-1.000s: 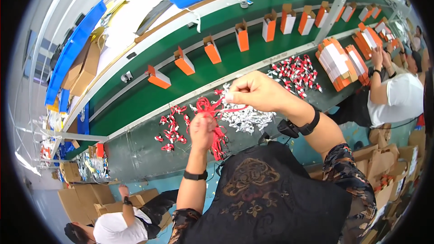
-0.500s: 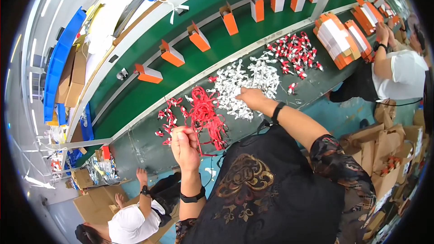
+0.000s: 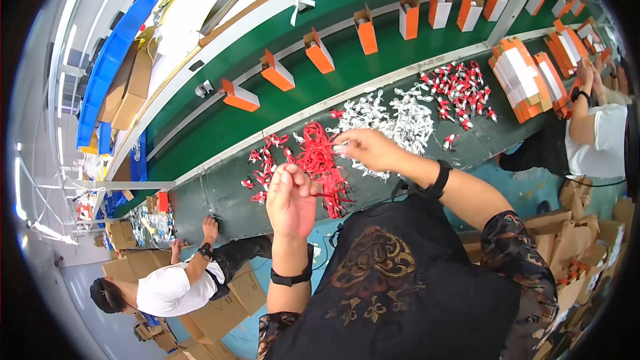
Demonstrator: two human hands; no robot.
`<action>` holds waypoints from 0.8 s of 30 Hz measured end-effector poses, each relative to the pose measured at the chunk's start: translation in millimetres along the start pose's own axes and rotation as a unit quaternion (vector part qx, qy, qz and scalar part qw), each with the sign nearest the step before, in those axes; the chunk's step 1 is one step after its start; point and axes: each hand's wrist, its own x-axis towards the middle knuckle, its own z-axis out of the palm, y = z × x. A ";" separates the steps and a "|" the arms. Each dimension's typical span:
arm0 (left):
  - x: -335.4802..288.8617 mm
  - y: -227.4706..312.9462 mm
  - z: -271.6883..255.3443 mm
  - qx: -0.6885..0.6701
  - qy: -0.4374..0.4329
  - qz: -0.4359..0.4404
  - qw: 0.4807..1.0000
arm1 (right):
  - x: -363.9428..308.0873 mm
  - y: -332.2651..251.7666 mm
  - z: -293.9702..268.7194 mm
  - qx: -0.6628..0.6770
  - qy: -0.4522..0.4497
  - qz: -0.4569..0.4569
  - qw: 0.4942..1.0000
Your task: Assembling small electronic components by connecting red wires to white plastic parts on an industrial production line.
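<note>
My left hand (image 3: pixel 292 201) is raised at the near edge of the bench, fingers curled closed on a red cord, most of which is hidden by the palm. Just beyond it lies a tangled pile of red cords (image 3: pixel 323 160). My right hand (image 3: pixel 375 150) reaches in from the right, thumb and forefinger pinched on a small white looped piece at the edge of the red pile. Behind that hand spreads a heap of white looped pieces (image 3: pixel 415 120). Small red-and-white pieces (image 3: pixel 265 157) are scattered left of the red cords.
A larger heap of red-and-white pieces (image 3: pixel 460 90) lies farther right, beside stacked orange-and-white cartons (image 3: pixel 517 80). Open orange boxes (image 3: pixel 320 55) stand in a row along the green conveyor (image 3: pixel 220 135). Co-workers sit at both sides, one in a white shirt (image 3: pixel 175 290) at lower left.
My right hand has moved left from the white heap toward my left hand, carrying a small white piece. The left hand stays closed, and the whole view has shifted slightly.
</note>
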 end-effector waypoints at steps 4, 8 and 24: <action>19.3 3.2 10.9 -0.046 0.012 0.002 0.999 | -6.8 -25.5 19.3 0.091 -0.118 -0.048 0.988; 40.2 3.5 11.7 -0.092 0.023 -0.012 0.995 | -19.9 -25.2 8.8 0.225 -0.241 0.056 0.942; -1.7 -77.7 -28.9 -0.114 0.047 -0.267 0.956 | -23.2 -52.7 8.8 0.292 -0.037 -0.053 0.954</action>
